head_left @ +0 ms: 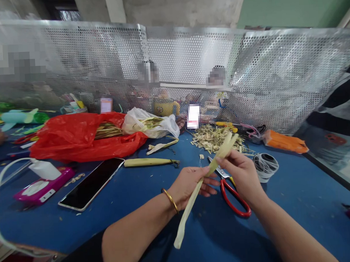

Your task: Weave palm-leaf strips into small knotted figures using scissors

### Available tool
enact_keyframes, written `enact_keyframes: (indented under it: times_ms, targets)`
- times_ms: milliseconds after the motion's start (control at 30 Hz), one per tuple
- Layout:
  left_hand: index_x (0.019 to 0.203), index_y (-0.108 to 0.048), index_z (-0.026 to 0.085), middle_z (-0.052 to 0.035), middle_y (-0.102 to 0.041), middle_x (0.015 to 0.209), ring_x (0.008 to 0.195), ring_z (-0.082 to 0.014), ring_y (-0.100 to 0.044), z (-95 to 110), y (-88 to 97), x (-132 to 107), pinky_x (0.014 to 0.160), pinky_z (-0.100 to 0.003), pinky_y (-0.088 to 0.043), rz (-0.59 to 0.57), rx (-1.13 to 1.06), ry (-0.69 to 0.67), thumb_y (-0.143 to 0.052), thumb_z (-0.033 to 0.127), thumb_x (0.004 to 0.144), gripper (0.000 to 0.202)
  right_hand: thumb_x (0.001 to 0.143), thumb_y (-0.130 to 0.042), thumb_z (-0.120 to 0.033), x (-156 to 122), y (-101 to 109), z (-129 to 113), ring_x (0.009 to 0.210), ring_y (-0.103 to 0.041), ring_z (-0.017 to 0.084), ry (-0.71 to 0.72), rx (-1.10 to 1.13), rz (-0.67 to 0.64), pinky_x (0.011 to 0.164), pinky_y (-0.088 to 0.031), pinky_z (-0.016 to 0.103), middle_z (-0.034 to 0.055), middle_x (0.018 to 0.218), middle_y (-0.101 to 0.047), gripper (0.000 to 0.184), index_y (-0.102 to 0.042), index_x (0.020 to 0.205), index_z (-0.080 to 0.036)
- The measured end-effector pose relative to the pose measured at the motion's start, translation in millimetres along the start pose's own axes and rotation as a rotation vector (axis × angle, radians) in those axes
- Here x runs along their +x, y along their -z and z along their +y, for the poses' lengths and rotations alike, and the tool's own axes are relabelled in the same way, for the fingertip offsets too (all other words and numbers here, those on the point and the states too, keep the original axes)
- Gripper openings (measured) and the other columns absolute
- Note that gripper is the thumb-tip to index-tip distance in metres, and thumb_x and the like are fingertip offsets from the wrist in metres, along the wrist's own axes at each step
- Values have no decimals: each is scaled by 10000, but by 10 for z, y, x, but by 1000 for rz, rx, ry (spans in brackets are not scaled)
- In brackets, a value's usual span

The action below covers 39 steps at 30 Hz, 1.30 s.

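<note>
Between my two hands runs a long pale-green strip of dried husk or leaf (188,213), slanting from lower left to upper right above the blue table. My left hand (191,184), with a gold bangle at the wrist, pinches it near the middle. Higher up, my right hand (240,172) grips the strip close to its wider, folded end. Red-handled scissors (235,203) lie under and beside my right hand, blades partly hidden. Just right of that hand is a spool of white thread (266,167). A rolled husk piece (150,162) lies left of my hands.
A heap of husk scraps (206,139) lies ahead. Leftward are a red plastic bag (76,137), a white bag (151,122) of husks, a phone (92,185) and a magenta power strip (44,187). An orange packet (285,141) sits right. A perforated metal screen (189,49) stands behind.
</note>
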<state>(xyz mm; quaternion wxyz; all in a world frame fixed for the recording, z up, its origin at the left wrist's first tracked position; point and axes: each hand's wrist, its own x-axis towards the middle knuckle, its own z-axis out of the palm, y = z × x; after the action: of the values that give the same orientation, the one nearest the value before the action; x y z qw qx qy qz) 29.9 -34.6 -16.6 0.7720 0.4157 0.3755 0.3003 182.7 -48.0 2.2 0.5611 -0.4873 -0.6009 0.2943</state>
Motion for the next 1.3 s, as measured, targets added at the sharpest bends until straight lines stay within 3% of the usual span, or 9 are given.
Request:
enact_keyframes:
  times_ms: [133, 300, 400, 467, 633, 733, 833, 1067, 1300]
  targets:
    - [921, -667, 96, -104, -714, 791, 534, -122, -645, -10, 11, -3, 489, -200, -461, -14, -5, -25, -561, 397, 864, 324, 784, -614, -325, -14, -25, 21, 607, -486, 132, 3, -196, -170, 583, -388, 254, -19, 605, -538, 212, -570, 634, -181]
    - [899, -676, 91, -107, -717, 822, 562, -124, -650, -5, 25, 9, 543, -214, -481, -75, 12, -8, -686, 299, 747, 258, 867, -506, -277, -46, -15, 58, 676, -565, 162, 92, -428, -48, 633, -425, 274, 12, 711, -624, 155, -584, 766, -189]
    - [864, -675, 93, -87, -712, 777, 539, -119, -635, 7, 31, 2, 535, -220, -476, -109, 50, 15, -706, 247, 687, 236, 886, -477, -219, -46, 0, 33, 903, -597, 217, 344, -603, -14, 781, -443, 332, 68, 940, -667, 126, -591, 932, -193]
    - [819, -666, 96, -77, -702, 730, 493, -112, -607, 9, 45, 0, 492, -219, -454, -115, 71, 55, -689, 264, 687, 215, 901, -445, -189, -32, 9, 15, 1040, -564, 230, 555, -696, -102, 909, -403, 379, 90, 1053, -654, 171, -567, 1020, -195]
    - [760, -660, 104, -63, -695, 693, 436, -71, -525, -5, 95, 1, 409, -184, -369, -204, 190, 71, -651, 268, 701, 175, 941, -321, -164, -10, 5, 48, 609, -562, 159, 709, -876, -365, 924, -392, 367, 1, 632, -594, 213, -486, 811, -200]
    - [767, -661, 114, -58, -700, 697, 428, -60, -500, -18, 104, -5, 387, -173, -346, -288, 251, 75, -618, 238, 721, 139, 949, -309, -222, -36, -13, 69, 527, -501, 165, 655, -996, -357, 670, -410, 295, -6, 561, -542, 241, -454, 758, -210]
    - [787, -658, 118, -57, -701, 699, 415, -55, -484, -29, 82, -19, 364, -170, -318, -349, 267, 87, -616, 257, 746, 152, 939, -351, -293, -75, -32, 52, 477, -446, 159, 448, -1059, -340, 493, -273, 261, -14, 540, -509, 219, -470, 773, -212]
    - [786, -666, 97, -60, -697, 663, 364, -51, -454, -78, -14, -30, 340, -179, -300, -305, 317, 110, -598, 354, 793, 266, 871, -469, -324, -63, -75, 92, 498, -385, 108, 27, -742, -360, 488, -245, 221, -53, 525, -442, 276, -387, 631, -214]
    - [813, -659, 89, -95, -709, 681, 389, -84, -525, -33, 14, 27, 393, -196, -404, -156, 210, 45, -537, 368, 823, 305, 922, -417, -323, 33, 51, 56, 605, -507, 120, 48, -583, -396, 571, -347, 225, -34, 651, -565, 210, -530, 786, -210]
